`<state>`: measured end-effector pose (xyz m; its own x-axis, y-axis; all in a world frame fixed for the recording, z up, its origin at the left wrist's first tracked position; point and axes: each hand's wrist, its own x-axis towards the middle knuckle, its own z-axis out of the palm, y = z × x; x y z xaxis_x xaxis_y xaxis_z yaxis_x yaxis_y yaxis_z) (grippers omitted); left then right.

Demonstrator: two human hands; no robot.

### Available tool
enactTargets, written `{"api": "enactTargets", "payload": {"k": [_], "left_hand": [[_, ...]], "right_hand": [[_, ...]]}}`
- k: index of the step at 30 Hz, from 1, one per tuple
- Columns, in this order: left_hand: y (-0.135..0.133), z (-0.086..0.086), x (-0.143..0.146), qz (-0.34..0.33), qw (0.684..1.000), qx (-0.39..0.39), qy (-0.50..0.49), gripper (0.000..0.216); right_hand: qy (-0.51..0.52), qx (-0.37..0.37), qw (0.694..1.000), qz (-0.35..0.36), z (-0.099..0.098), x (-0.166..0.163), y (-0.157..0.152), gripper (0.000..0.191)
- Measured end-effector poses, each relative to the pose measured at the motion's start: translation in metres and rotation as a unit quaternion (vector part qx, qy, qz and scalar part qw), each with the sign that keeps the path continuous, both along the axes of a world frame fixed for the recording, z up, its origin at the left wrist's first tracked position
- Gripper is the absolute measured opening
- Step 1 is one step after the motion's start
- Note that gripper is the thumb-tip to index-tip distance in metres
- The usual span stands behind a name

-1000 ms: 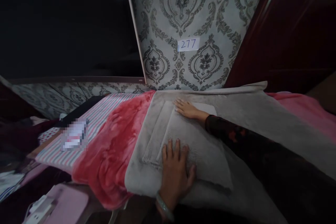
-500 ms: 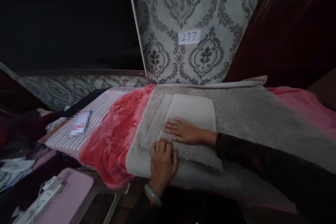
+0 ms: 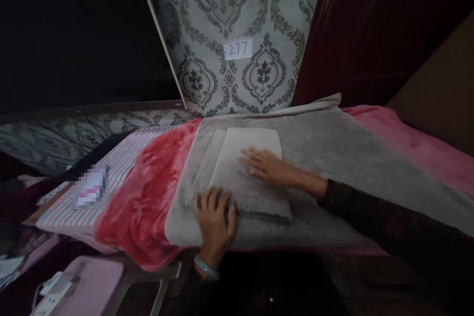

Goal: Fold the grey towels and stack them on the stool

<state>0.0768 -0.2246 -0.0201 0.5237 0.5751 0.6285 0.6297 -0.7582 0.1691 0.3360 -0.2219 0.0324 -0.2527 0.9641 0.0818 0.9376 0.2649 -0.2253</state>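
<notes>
A folded grey towel (image 3: 240, 177) lies on a larger grey plush cloth (image 3: 333, 158) spread over the bed. My right hand (image 3: 264, 165) rests flat on top of the folded towel, fingers stretched out. At the towel's near left corner, the fingers of my left hand (image 3: 215, 217) curl over its edge; a bangle sits on that wrist.
A red fleece blanket (image 3: 148, 197) and a striped sheet (image 3: 122, 158) lie to the left, with a blurred small item (image 3: 91, 190) on the sheet. Pink bedding (image 3: 418, 143) lies at right. Patterned wall with a "277" label (image 3: 237, 49) behind. A pink box and power strip (image 3: 55, 296) sit lower left.
My right hand slid from the far end of the towel back toward its middle. My left hand moved from lying flat on the towel to curling over its near left corner.
</notes>
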Motion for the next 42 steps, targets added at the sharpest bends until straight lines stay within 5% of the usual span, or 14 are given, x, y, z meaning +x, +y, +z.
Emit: {"api": "enactTargets", "payload": {"k": [5,10,12,17,19,25,30,35,42], "left_hand": [[-0.025,-0.004,0.019,-0.128,0.987,-0.016,0.099,0.043],[-0.033,-0.018,0.024,-0.103,0.987,0.005,0.126,0.053],[-0.032,-0.018,0.022,-0.105,0.987,0.012,0.121,0.052],[-0.031,-0.017,0.019,-0.104,0.987,0.029,0.117,0.052],[-0.031,-0.017,0.017,-0.105,0.986,0.039,0.12,0.053],[-0.028,-0.014,0.014,-0.109,0.986,0.043,0.122,0.056],[-0.025,-0.007,0.019,-0.104,0.99,-0.002,0.1,0.06],[-0.022,-0.002,0.026,-0.093,0.989,-0.047,0.108,0.063],[-0.012,0.008,0.031,-0.082,0.987,-0.081,0.108,0.064]], "right_hand": [[0.023,-0.016,0.997,0.067,-0.032,-0.028,-0.058,0.056],[0.021,0.016,0.997,0.069,-0.049,-0.003,-0.05,0.055],[0.007,0.03,0.999,0.027,-0.052,0.021,-0.038,0.054],[0.0,0.066,0.974,-0.217,-0.06,0.069,-0.024,0.055],[0.009,0.071,0.968,-0.239,-0.065,0.071,-0.032,0.059],[-0.004,0.064,0.994,-0.089,-0.073,0.034,-0.085,0.083],[-0.014,0.08,0.997,0.013,-0.056,0.007,-0.1,0.091],[0.01,0.055,0.996,0.072,-0.042,0.0,-0.087,0.079],[0.113,0.101,0.987,0.059,-0.033,0.0,-0.081,0.059]]}}
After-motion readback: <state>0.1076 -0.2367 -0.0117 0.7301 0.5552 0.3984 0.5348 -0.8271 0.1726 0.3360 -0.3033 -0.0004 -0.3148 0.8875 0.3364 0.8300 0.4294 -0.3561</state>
